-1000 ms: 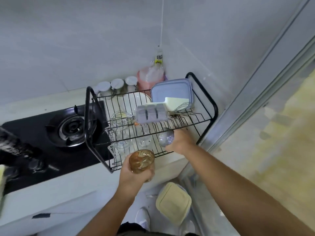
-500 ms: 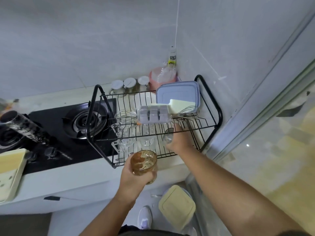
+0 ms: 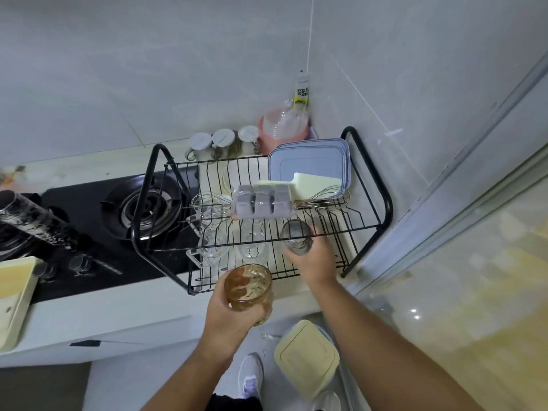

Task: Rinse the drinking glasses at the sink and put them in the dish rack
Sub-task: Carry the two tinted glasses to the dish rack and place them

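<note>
Here the racking step is in hand. A clear glass is gripped by the right hand, with the fingers curled round its side. It is held at the lower shelf of the dish rack, just beside other glasses placed there. Whether it is touching the shelf cannot be told. An amber glass is grasped by the left hand in front of the rack, apart from it. Next, the clear glass is probably to be set down and released. A free place is then needed for the amber glass, and the upper shelf must not be knocked.
</note>
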